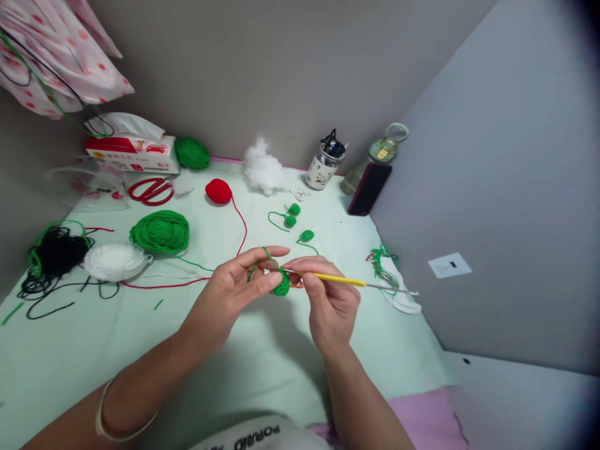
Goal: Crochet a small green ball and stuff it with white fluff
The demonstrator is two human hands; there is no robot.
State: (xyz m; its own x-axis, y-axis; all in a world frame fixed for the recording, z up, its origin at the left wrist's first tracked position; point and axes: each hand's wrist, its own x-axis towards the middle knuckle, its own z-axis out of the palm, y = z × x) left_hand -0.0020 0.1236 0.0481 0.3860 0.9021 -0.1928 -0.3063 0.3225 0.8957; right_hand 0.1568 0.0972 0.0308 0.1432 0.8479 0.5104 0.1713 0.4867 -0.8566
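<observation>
My left hand [237, 284] pinches a small green crocheted piece [282, 284] between thumb and fingers, with green yarn looped over the index finger. My right hand [328, 297] is closed on a crochet hook with a yellow handle [340, 279], its tip at the green piece. The yarn trails left to a green yarn ball [160, 232] on the pale green table cover [262, 369].
Small green crocheted bits [291, 214], a red yarn ball [219, 190], white stuffing [263, 167], white yarn [114, 261], black yarn [56, 253], red scissors [150, 190], a tissue box [131, 154], a jar [324, 165], a bottle [375, 159] and a phone [369, 188] lie around.
</observation>
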